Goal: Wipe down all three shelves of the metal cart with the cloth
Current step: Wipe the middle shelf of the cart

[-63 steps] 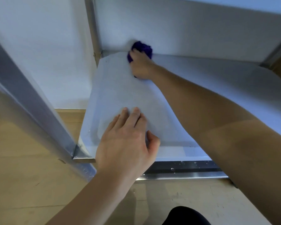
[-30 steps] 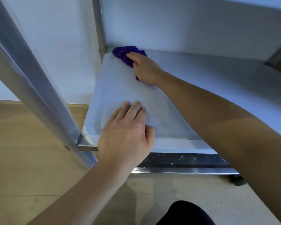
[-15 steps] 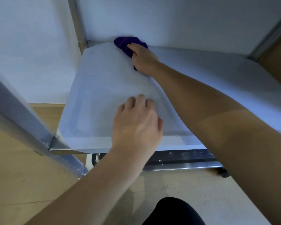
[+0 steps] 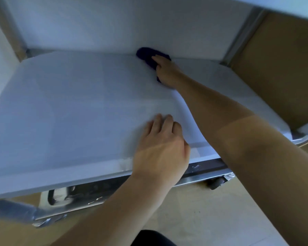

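Note:
A pale metal cart shelf (image 4: pixel 69 107) fills the head view, with another shelf's underside above it. A dark purple cloth (image 4: pixel 146 55) lies bunched at the shelf's back edge, right of centre. My right hand (image 4: pixel 167 73) lies on top of the cloth with fingers over it, arm reaching in from the lower right. My left hand (image 4: pixel 162 148) rests flat on the shelf's front part, fingers straight, holding nothing.
Upright metal posts stand at the back left (image 4: pixel 14 32) and back right (image 4: pixel 242 36) corners. A lower shelf edge (image 4: pixel 96 192) and a caster wheel (image 4: pixel 216 183) show beneath the front rim. Wooden floor (image 4: pixel 203 219) lies below, and a brown panel (image 4: pixel 283 68) stands to the right.
My right hand has slid the cloth along the shelf's back edge from the left corner toward the right. My left hand also shifted right along the front. The view swung right.

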`<state>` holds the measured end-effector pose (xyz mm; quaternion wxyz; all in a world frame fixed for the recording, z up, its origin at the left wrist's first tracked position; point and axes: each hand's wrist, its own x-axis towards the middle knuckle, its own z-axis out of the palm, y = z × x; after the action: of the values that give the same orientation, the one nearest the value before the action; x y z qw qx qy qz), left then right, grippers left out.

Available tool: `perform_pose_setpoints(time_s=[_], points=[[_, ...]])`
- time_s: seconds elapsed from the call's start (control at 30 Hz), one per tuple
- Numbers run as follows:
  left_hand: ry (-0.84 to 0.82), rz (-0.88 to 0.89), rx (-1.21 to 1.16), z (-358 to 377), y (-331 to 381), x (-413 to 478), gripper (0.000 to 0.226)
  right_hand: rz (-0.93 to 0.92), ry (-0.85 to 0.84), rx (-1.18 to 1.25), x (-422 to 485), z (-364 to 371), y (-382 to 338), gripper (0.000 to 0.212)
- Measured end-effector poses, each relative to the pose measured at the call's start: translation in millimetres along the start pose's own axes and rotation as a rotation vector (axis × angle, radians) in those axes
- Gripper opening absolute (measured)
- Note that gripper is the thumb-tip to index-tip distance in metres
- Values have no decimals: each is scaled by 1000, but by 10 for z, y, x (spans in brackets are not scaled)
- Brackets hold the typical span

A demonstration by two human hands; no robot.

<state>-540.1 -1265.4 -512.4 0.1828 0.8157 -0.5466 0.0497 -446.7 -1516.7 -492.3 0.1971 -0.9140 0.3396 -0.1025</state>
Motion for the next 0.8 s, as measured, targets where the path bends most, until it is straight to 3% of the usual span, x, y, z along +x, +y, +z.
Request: perform_pose_setpoints(time_s=[0.43,0.8], points=[[-7,3,91,60,85,23,46,300,136,-87,-244,-924,1859,51],[74,11,95,76,106,28,41,278,116,-133,-670,-1126,2208,49]])
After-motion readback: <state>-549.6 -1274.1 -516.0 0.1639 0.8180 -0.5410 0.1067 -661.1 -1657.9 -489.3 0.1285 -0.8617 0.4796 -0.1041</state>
